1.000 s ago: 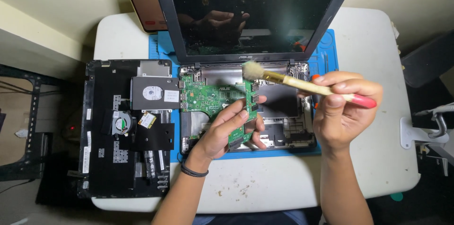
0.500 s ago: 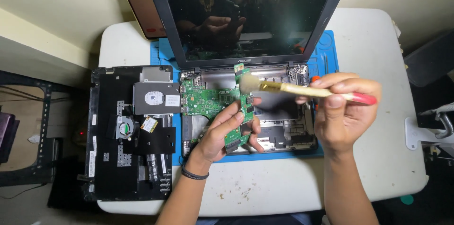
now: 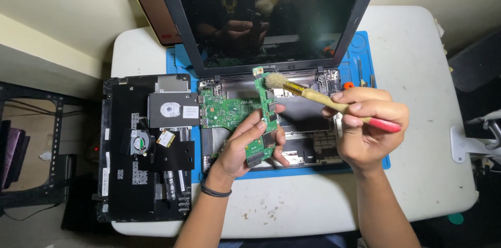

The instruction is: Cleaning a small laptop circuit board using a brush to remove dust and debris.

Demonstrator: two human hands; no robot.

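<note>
We note a narrow green circuit board, flat and studded with small dark chips, tilted up on edge at mid-frame. Our left hand holds it, fingers curled and pinching its lower part, thumb on the right edge. Our right hand grips a brush with a pale wooden shaft and red handle end, fingers pressed together round the shaft; the soft tan bristle tuft touches the board's upper end.

Below sits the opened dark plastic laptop base, with a larger green mainboard in its left part. The glossy black screen stands upright just behind the board's top edge, so room is tight upward. The base rests on a blue rubbery work mat, on a white rounded tabletop. Bare tabletop lies open at right and along the lower edge, speckled with crumbs.

At left, well apart from both hands, lies the black removed laptop cover carrying a silver rectangular drive and a small round fan. A phone with a yellow rim leans at upper left.
</note>
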